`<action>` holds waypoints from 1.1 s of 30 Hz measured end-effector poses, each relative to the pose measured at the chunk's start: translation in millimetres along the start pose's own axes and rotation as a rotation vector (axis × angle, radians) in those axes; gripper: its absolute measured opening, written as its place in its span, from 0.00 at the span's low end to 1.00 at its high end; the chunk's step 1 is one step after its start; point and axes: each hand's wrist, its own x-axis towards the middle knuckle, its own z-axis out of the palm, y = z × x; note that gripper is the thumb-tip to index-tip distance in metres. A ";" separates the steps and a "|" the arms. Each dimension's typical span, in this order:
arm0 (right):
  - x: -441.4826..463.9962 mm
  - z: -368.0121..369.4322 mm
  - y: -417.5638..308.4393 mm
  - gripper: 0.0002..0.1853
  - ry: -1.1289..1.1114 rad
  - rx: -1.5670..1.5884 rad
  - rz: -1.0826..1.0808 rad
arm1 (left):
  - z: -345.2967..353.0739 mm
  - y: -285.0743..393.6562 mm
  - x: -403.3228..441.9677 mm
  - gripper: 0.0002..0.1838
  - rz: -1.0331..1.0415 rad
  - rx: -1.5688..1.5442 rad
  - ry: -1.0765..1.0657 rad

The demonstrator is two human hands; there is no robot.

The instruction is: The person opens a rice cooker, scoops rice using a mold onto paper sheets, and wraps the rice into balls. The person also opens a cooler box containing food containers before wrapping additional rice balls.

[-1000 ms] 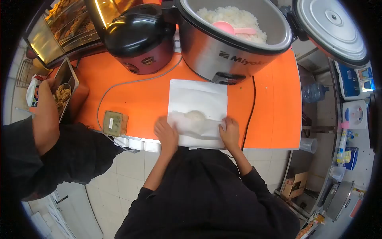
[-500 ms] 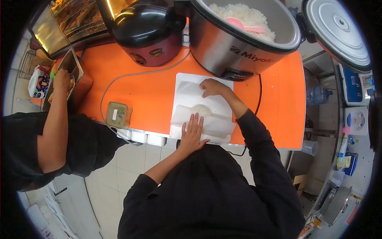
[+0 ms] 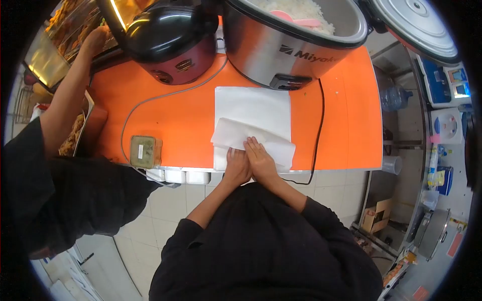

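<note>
Here's the orange table (image 3: pixel 341 115), with the big cooker (image 3: pixel 281 45) standing open at its far side. Just this side of it lies the paper (image 3: pixel 253 103), by the table's near edge, and on top sits the folded sheet (image 3: pixel 231 130), a little askew. The step in hand looks like folding and pressing that sheet down. Both hands are at its near edge, side by side and touching or nearly so. The right hand (image 3: pixel 261 161) lies flat, fingers out and together over the fold, clutching nothing. The left hand (image 3: pixel 237 166) has its fingers at the sheet's lower edge; whether they pinch it, I can't tell. As I judge it, the next move calls for a light, even press, the layers kept together and the slanted edges squared.

And the changes! The co-worker's arm (image 3: pixel 68 100) is up at the display case (image 3: pixel 42 62) now, out of the metal tub (image 3: pixel 90 113). The sheet's fold sits higher and more slanted. The right hand is back from the far part of the paper, and the left is no longer spread on top. That pale mound on the sheet? Out of sight now.
</note>
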 end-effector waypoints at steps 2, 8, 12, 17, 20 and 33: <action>-9.1 3.9 -7.6 0.29 -0.003 0.032 0.044 | 0.2 -24.3 -10.8 0.27 0.024 -0.443 0.163; -32.4 13.9 -3.7 0.34 -0.003 0.167 0.134 | -45.3 -19.8 4.5 0.33 -0.034 -0.189 0.173; -48.2 22.0 19.7 0.33 0.175 0.219 0.311 | -34.6 -35.7 15.2 0.29 -0.088 -0.206 0.151; -30.5 -6.6 41.2 0.26 0.106 0.311 0.527 | -44.8 -78.4 50.3 0.12 0.129 -0.237 0.110; -13.1 -14.3 51.9 0.24 0.131 0.399 0.616 | -49.3 -92.2 77.1 0.04 0.014 -0.932 -0.224; 97.2 -45.6 87.3 0.19 -0.739 -0.156 0.321 | -71.9 -73.7 166.3 0.30 0.526 -0.300 -0.510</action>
